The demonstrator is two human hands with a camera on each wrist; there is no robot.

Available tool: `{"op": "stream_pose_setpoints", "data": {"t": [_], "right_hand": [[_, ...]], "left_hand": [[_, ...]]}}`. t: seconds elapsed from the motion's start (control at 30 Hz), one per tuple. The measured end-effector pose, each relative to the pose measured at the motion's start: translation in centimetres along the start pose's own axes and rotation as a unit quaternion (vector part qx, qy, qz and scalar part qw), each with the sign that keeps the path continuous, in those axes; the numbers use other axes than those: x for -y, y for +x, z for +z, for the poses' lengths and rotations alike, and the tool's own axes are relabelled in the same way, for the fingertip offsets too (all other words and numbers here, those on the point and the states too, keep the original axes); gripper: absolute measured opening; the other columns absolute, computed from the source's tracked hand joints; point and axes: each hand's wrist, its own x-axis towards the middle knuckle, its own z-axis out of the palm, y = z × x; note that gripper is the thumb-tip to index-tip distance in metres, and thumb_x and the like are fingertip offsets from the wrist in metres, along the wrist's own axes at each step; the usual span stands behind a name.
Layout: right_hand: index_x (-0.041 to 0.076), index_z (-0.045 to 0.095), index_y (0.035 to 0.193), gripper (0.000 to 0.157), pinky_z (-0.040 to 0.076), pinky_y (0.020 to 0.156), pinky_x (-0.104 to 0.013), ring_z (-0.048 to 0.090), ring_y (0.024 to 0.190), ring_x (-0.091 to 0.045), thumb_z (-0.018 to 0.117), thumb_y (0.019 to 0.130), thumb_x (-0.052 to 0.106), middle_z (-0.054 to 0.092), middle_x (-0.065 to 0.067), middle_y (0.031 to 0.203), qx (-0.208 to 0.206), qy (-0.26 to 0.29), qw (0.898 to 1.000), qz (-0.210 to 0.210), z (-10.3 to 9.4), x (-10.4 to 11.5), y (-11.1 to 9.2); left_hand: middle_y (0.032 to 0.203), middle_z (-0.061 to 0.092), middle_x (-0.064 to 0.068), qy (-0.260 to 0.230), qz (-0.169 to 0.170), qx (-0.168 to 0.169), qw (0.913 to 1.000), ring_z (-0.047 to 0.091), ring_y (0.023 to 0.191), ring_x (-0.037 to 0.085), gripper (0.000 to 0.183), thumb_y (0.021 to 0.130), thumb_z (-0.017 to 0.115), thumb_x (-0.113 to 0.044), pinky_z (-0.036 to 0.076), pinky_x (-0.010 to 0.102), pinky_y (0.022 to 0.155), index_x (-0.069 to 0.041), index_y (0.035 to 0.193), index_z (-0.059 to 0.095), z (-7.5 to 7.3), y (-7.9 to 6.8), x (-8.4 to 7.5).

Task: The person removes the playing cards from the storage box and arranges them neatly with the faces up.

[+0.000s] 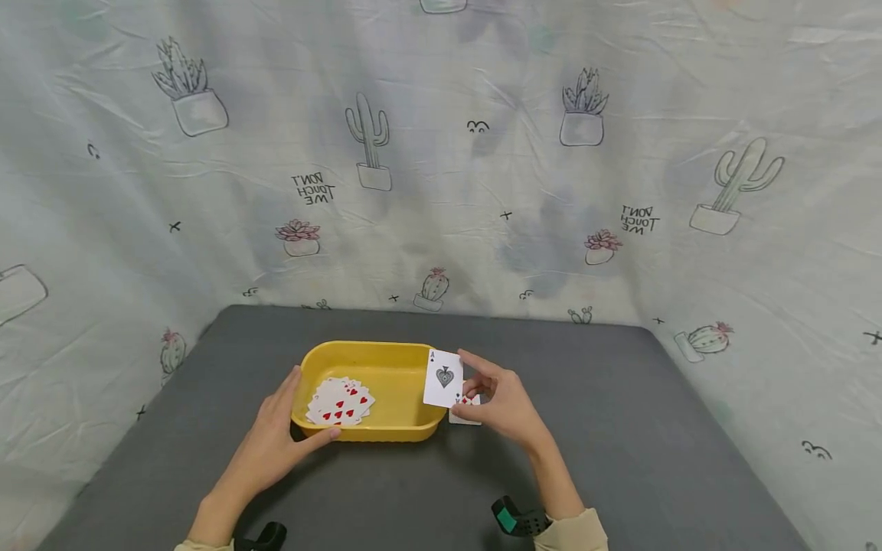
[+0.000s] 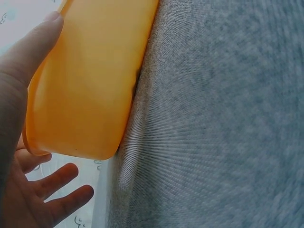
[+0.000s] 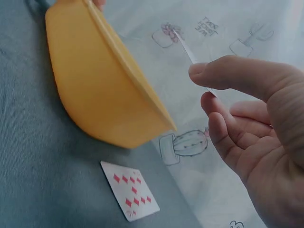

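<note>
A yellow plastic tray (image 1: pixel 403 383) sits on the grey table. My left hand (image 1: pixel 279 428) holds its left end, thumb along the near rim and fingers at the left side; in the left wrist view some fingers (image 2: pixel 71 202) stand clear of the wall. Over the tray's right rim, my right hand (image 1: pixel 501 398) pinches an ace of spades (image 1: pixel 441 383) between thumb and fingers, face toward the head camera. The right wrist view catches this card (image 3: pixel 186 47) nearly edge-on. Inside the tray, at its left, lies an overlapping pile of face-up cards (image 1: pixel 339 402), a heart card on top.
A face-up diamond card (image 3: pixel 130 190) lies on the table just right of the tray, partly hidden by my right hand in the head view. The grey tabletop (image 1: pixel 606 444) reaches back to a pale curtain (image 1: pixel 448 207) printed with potted cacti.
</note>
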Motion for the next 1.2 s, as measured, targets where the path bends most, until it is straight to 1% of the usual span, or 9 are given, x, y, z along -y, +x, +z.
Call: {"op": "stream_pose_setpoints", "data": {"t": [0.1, 0.2, 0.3, 0.43, 0.63, 0.77, 1.0, 1.13, 1.2], "right_hand": [[0.006, 0.045, 0.148, 0.082, 0.051, 0.078, -0.039, 0.060, 0.084, -0.038, 0.084, 0.076, -0.001, 0.066, -0.014, 0.091, 0.011, -0.004, 1.000, -0.006, -0.3, -0.5, 0.0], [0.006, 0.043, 0.149, 0.082, 0.052, 0.079, -0.044, 0.061, 0.082, -0.031, 0.084, 0.078, 0.002, 0.066, -0.010, 0.093, 0.027, -0.016, 1.000, -0.005, -0.5, -0.8, 0.0], [0.009, 0.046, 0.148, 0.080, 0.052, 0.081, -0.049, 0.062, 0.084, -0.028, 0.084, 0.077, 0.003, 0.066, -0.007, 0.092, 0.023, -0.027, 0.999, 0.004, -0.9, -0.8, 0.0], [0.009, 0.046, 0.148, 0.081, 0.050, 0.084, -0.052, 0.061, 0.085, -0.030, 0.085, 0.077, 0.003, 0.066, -0.008, 0.090, 0.019, -0.032, 0.999, 0.019, -1.9, -1.3, 0.2], [0.005, 0.044, 0.149, 0.082, 0.052, 0.082, -0.038, 0.061, 0.083, -0.024, 0.084, 0.077, 0.003, 0.066, -0.009, 0.088, 0.011, -0.050, 0.998, 0.039, -3.7, -2.9, 0.0], [0.001, 0.044, 0.147, 0.082, 0.051, 0.073, -0.030, 0.060, 0.080, -0.020, 0.085, 0.076, 0.003, 0.065, -0.009, 0.087, 0.008, -0.064, 0.996, 0.059, -5.1, -4.5, -0.6], [-0.004, 0.044, 0.145, 0.082, 0.053, 0.064, -0.029, 0.061, 0.079, -0.022, 0.086, 0.075, 0.003, 0.065, -0.012, 0.087, 0.046, -0.042, 0.993, 0.097, -7.6, -7.2, -1.5], [-0.006, 0.044, 0.144, 0.082, 0.053, 0.063, -0.028, 0.061, 0.076, -0.021, 0.086, 0.075, 0.005, 0.066, -0.010, 0.084, 0.057, -0.052, 0.992, 0.097, -8.7, -8.2, -1.7], [-0.008, 0.043, 0.144, 0.083, 0.053, 0.063, -0.028, 0.062, 0.076, -0.020, 0.086, 0.075, 0.005, 0.067, -0.013, 0.093, 0.061, -0.060, 0.992, 0.089, -9.0, -8.7, -1.9]], "left_hand": [[0.161, 0.013, 0.016, 0.000, 0.001, -0.004, 1.0000, 0.024, 0.136, 0.044, 0.122, 0.075, 0.069, -0.071, 0.029, 0.073, 0.096, -0.019, 0.160, -0.002, -0.2, -0.1, 0.2], [0.162, 0.012, 0.015, 0.000, -0.002, -0.003, 1.0000, 0.023, 0.137, 0.044, 0.122, 0.075, 0.068, -0.072, 0.029, 0.073, 0.096, -0.021, 0.159, -0.003, -0.3, -0.2, 0.4], [0.162, 0.011, 0.015, 0.000, -0.004, 0.002, 1.0000, 0.022, 0.137, 0.045, 0.122, 0.075, 0.068, -0.073, 0.028, 0.074, 0.096, -0.021, 0.159, -0.004, -0.3, -0.1, 0.3], [0.162, 0.012, 0.016, -0.002, -0.004, 0.002, 1.0000, 0.022, 0.137, 0.045, 0.123, 0.075, 0.068, -0.073, 0.027, 0.073, 0.097, -0.020, 0.159, -0.004, -0.3, 0.0, 0.2], [0.161, 0.013, 0.016, -0.001, -0.003, 0.001, 1.0000, 0.023, 0.137, 0.045, 0.123, 0.075, 0.068, -0.073, 0.028, 0.074, 0.096, -0.021, 0.159, -0.004, -0.2, 0.0, 0.2], [0.162, 0.011, 0.015, -0.006, 0.003, 0.002, 1.0000, 0.022, 0.138, 0.045, 0.122, 0.076, 0.069, -0.072, 0.028, 0.074, 0.095, -0.022, 0.159, -0.004, -0.1, 0.0, 0.2], [0.162, 0.012, 0.014, -0.011, 0.008, 0.003, 0.9999, 0.022, 0.138, 0.045, 0.121, 0.075, 0.069, -0.071, 0.028, 0.073, 0.096, -0.020, 0.160, -0.001, -0.1, -0.1, -0.1], [0.162, 0.011, 0.014, -0.006, 0.005, 0.001, 1.0000, 0.021, 0.138, 0.045, 0.122, 0.075, 0.069, -0.072, 0.028, 0.073, 0.096, -0.021, 0.160, -0.001, -0.1, -0.1, -0.1], [0.162, 0.011, 0.014, -0.003, 0.004, 0.002, 1.0000, 0.021, 0.138, 0.046, 0.122, 0.075, 0.068, -0.073, 0.027, 0.073, 0.096, -0.022, 0.160, -0.002, -0.1, -0.1, -0.1]]}}
